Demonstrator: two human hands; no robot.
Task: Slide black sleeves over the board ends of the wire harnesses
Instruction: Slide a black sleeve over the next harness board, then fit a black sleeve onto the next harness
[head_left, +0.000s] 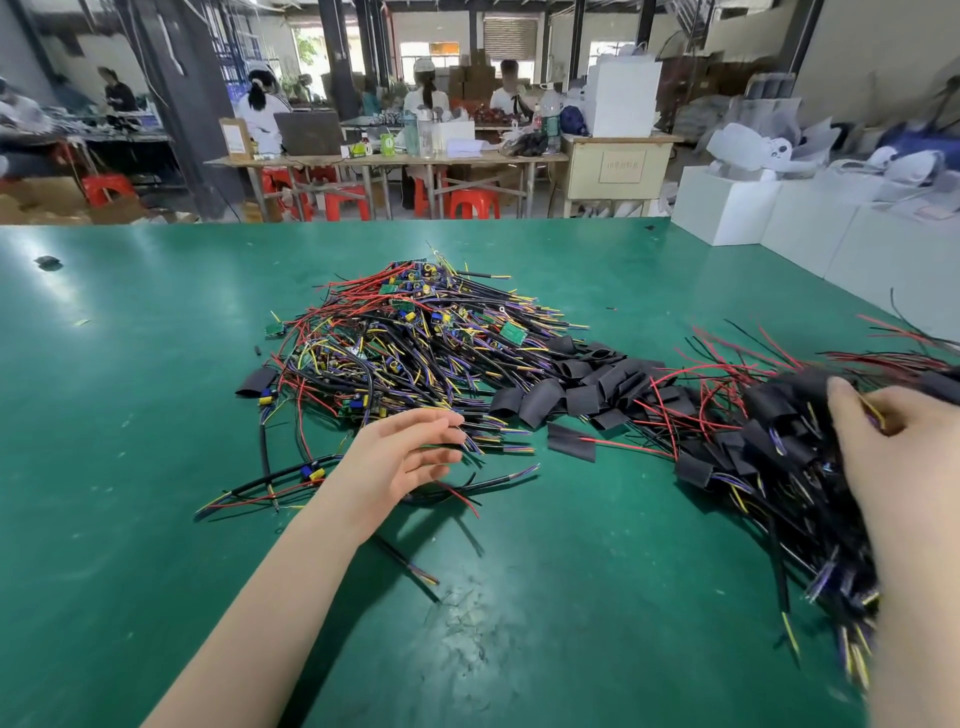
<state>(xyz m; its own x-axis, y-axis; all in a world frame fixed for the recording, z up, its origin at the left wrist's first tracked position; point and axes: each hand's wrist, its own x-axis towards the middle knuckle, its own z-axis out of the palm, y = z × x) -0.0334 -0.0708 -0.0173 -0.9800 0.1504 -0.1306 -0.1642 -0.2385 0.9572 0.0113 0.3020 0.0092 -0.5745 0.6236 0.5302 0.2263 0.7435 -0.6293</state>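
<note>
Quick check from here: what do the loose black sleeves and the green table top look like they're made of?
Loose black sleeves: thin, matte, flexible tubing lying flattened and creased, likely heat-shrink plastic. Green table top: smooth mat with a soft sheen and scuff marks, probably rubber or vinyl; the look doesn't settle which.

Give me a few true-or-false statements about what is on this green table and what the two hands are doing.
1. The tangled pile of unsleeved wire harnesses lies on a green table mat. True.
2. The left hand grips a sleeve. False: its fingers are relaxed, holding nothing.
3. The loose flat black sleeves lie between the two piles. True.
4. The right hand rests on bare table. False: it is on the heap of black-sleeved harnesses.
</note>
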